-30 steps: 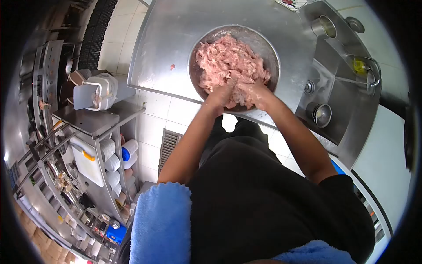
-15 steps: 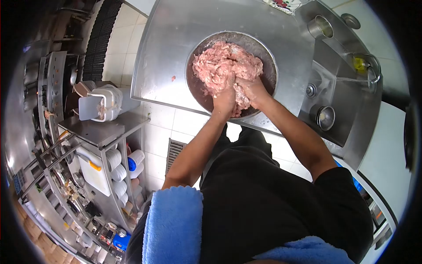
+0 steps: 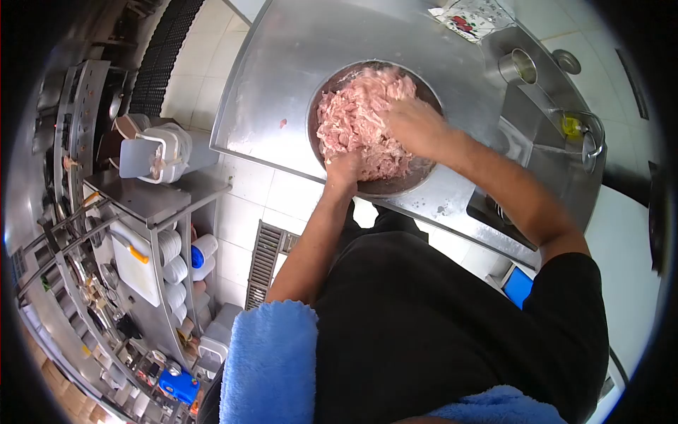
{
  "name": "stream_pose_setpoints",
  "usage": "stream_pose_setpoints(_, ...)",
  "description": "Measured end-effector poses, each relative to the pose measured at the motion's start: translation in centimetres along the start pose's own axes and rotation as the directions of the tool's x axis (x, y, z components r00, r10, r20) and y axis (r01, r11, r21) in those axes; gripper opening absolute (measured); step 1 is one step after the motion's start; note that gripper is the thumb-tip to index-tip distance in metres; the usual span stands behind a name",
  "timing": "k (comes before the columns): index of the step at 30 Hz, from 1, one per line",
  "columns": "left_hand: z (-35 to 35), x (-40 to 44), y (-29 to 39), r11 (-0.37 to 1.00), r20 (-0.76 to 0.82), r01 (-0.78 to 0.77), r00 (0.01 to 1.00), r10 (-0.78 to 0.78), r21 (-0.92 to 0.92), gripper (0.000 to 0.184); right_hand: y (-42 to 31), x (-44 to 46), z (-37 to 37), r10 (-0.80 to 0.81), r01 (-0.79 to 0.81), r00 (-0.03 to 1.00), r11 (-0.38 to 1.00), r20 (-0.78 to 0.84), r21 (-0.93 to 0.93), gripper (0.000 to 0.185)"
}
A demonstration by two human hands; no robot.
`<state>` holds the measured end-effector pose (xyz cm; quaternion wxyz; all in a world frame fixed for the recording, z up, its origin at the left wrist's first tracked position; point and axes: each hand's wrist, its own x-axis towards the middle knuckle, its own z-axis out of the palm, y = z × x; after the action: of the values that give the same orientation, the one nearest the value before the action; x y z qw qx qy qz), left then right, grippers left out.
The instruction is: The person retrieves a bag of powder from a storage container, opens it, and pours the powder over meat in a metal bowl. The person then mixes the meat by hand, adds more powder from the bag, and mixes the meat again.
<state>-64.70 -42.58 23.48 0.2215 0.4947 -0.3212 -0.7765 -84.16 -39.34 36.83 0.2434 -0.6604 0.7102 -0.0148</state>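
Observation:
A wide metal bowl (image 3: 313, 134) holds a big mass of pink raw minced meat (image 3: 357, 116), roughly chopped and stringy. At the bowl's near left side, my left hand (image 3: 343, 167) presses into the meat, its fingers buried and hidden. My right hand (image 3: 418, 127) reaches over the right part of the mass and touches it. Motion smears this hand, so its finger shape is unclear.
The bowl stands on a steel counter (image 3: 275, 78). To the right are a metal cup (image 3: 519, 67), a sink edge (image 3: 512, 237) and a printed packet (image 3: 470, 21). Left, a lidded plastic container (image 3: 169, 152) sits on a steel shelf unit (image 3: 145, 205) with stacked white bowls (image 3: 169, 247).
My right hand has lifted from low in the meat and moved up and right, its elbow swung outward. My left hand has shifted slightly left. The meat mass looks more spread.

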Motion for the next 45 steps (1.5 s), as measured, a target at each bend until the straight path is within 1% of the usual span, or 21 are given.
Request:
stream_pose_setpoints(2,-2.0,1.5,-1.7,0.972,0.009,0.212,0.977,-0.214,0.099,0.044,1.8,2.1,0.8,-0.180,0.190,0.977,0.977,0.111,-0.094,0.034)
stream_pose_setpoints(5,-0.4,-0.1,1.3,0.954,0.201,0.207,0.966,-0.164,-0.219,0.047,6.8,6.4,4.1,-0.146,0.152,0.962,0.988,0.229,-0.011,0.079)
stream_pose_setpoints(7,1.6,-0.7,3.0,0.914,0.289,0.251,0.944,-0.158,-0.320,0.049,7.9,7.6,6.2,-0.115,0.087,0.981,0.980,0.157,0.178,0.092)
stream_pose_setpoints(8,2.0,0.2,2.3,0.898,0.290,0.292,0.936,-0.198,-0.329,0.050,8.1,7.1,7.8,-0.033,0.011,0.997,0.953,0.068,0.304,0.082)
stream_pose_setpoints(11,2.8,1.8,1.0,0.884,0.275,0.322,0.933,-0.234,-0.340,0.053,10.1,8.1,10.1,0.019,-0.358,0.910,0.537,0.414,0.763,0.068)
stream_pose_setpoints(14,4.1,2.0,2.7,0.878,0.270,0.328,0.932,-0.241,-0.349,0.055,9.4,7.2,9.0,-0.055,-0.667,0.745,-0.034,0.665,0.744,0.053)
stream_pose_setpoints(18,4.1,1.8,2.7,0.923,0.162,0.278,0.957,-0.242,-0.267,0.055,5.6,5.7,7.5,0.114,-0.511,0.834,-0.204,0.539,0.835,0.045)
stream_pose_setpoints(21,4.3,1.9,1.4,0.945,0.060,0.146,0.989,-0.134,-0.294,0.053,5.2,6.3,9.9,0.279,0.014,0.960,-0.066,0.005,0.998,0.045)
stream_pose_setpoints(22,4.9,0.6,2.6,0.968,0.010,0.111,0.994,-0.111,-0.226,0.048,2.9,4.8,6.6,0.333,-0.045,0.941,-0.028,0.052,0.999,0.055)
stream_pose_setpoints(25,4.3,-0.3,2.1,0.934,-0.057,-0.136,0.985,0.164,0.331,0.039,3.2,4.3,6.1,0.269,0.051,0.954,0.299,-0.136,0.953,0.040)
stream_pose_setpoints(28,3.9,-0.3,1.7,0.752,0.043,-0.428,0.880,0.473,0.502,0.035,4.5,2.2,6.3,0.221,-0.133,0.972,0.790,-0.076,0.599,0.046)
stream_pose_setpoints(29,3.4,-0.2,1.7,0.687,0.084,-0.532,0.816,0.571,0.496,0.033,4.9,1.7,6.9,0.188,-0.142,0.981,0.838,-0.034,0.527,0.050)
stream_pose_setpoints(31,1.5,-0.4,1.3,0.599,0.180,-0.565,0.795,0.580,0.567,0.032,6.0,0.6,8.1,0.121,-0.131,0.991,0.918,0.049,0.374,0.058)
stream_pose_setpoints(32,0.5,-0.6,1.0,0.704,0.150,-0.403,0.907,0.394,0.585,0.032,6.3,-0.4,9.9,0.067,-0.048,0.997,0.915,-0.033,0.400,0.059)
stream_pose_setpoints(34,0.0,-1.6,1.5,0.896,0.132,-0.065,0.991,0.007,0.439,0.036,3.8,-2.9,8.0,0.170,-0.200,0.979,0.898,0.111,0.391,0.063)
stream_pose_setpoints(36,-0.1,-1.4,1.7,0.953,0.244,0.289,0.921,-0.303,0.091,0.044,2.8,-2.4,10.6,0.202,-0.186,0.976,0.611,0.075,0.769,0.062)
stream_pose_setpoints(37,-0.2,-1.2,1.8,0.944,0.257,0.320,0.908,-0.331,0.083,0.047,2.2,-2.2,11.6,0.229,-0.156,0.971,0.409,0.064,0.899,0.062)
stream_pose_setpoints(38,0.2,-0.6,1.9,0.936,0.277,0.343,0.895,-0.350,0.076,0.050,2.6,-1.7,12.0,0.246,-0.227,0.959,0.369,0.141,0.901,0.058)
stream_pose_setpoints(41,2.4,-0.4,3.7,0.920,0.306,0.392,0.875,-0.376,0.010,0.064,3.3,1.2,11.8,0.197,-0.374,0.892,-0.181,0.406,0.910,0.046)
stream_pose_setpoints(43,2.4,1.6,2.4,0.922,0.322,0.375,0.889,-0.327,-0.100,0.065,5.6,2.9,12.5,0.120,-0.491,0.840,-0.245,0.529,0.836,0.040)
stream_pose_setpoints(45,2.6,1.4,1.7,0.935,0.303,0.337,0.908,-0.291,-0.111,0.054,5.5,3.4,13.3,0.085,-0.360,0.901,-0.402,0.426,0.842,0.039)
